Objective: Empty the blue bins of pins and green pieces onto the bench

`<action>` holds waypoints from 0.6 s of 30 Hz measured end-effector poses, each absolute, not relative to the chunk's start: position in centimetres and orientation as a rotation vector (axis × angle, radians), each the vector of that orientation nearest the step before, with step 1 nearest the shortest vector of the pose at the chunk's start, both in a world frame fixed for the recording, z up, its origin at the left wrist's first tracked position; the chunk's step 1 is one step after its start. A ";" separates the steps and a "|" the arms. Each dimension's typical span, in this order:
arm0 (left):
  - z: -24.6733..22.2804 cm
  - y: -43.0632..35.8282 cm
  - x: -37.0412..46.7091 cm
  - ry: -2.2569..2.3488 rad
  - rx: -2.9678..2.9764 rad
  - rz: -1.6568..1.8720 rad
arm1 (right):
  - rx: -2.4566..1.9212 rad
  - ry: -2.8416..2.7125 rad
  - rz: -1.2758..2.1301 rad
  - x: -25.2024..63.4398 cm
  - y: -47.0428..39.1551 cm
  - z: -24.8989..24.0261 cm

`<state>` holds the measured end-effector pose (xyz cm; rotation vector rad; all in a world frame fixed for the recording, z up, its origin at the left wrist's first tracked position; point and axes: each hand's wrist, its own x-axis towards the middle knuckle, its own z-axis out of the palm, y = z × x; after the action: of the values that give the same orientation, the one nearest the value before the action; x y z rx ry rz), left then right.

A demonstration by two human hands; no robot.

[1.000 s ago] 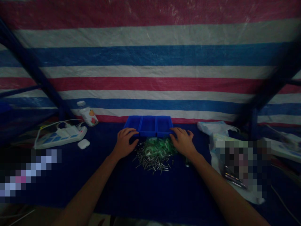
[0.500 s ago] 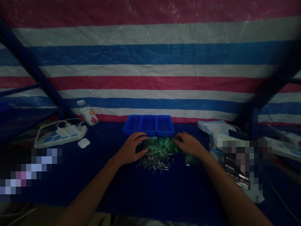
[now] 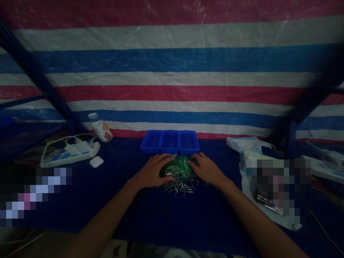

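Note:
A heap of green translucent pieces (image 3: 179, 166), too small to name exactly, lies on the blue table in front of me. Loose metal pins that look like nails or rivets (image 3: 178, 185) spread along its near side. My left hand (image 3: 154, 170) curves around the heap's left side, thumb apart from the fingers. On the right side my right hand (image 3: 206, 168) rests against the green pieces, its fingers bent and apart. Just behind the heap stand three joined blue bins (image 3: 170, 142), with nothing visible inside.
A power strip (image 3: 72, 153), a white earbud-type case (image 3: 96, 162) and a drink bottle (image 3: 100, 127) stand at the left. White plastic packaging (image 3: 248, 143) and a dark shiny object (image 3: 268, 204) lie at the right. A striped tarp (image 3: 172, 79) hangs behind the table (image 3: 172, 218).
My hands have come closer together, the right one moving left. The green heap is now narrower, and the green pieces under my right wrist are no longer visible.

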<state>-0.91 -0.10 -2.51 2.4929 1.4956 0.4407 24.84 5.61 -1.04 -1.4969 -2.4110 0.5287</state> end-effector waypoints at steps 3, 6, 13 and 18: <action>-2.5 0.0 -1.4 1.518 2.490 0.464 | -1.486 -2.396 0.496 24.2 5.4 -1.7; -2.5 0.0 -2.0 1.532 2.480 0.463 | -1.484 -2.382 0.447 23.5 5.0 -1.9; -2.5 0.0 -2.6 1.516 2.438 0.447 | -1.621 -2.387 0.373 26.7 5.4 1.9; -2.8 0.1 -2.8 1.510 2.422 0.528 | -1.731 -2.553 0.630 30.6 6.5 3.1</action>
<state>-2.77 0.13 -2.78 2.4221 1.5101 0.5282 30.58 6.49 3.06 -1.7310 -2.5530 0.6303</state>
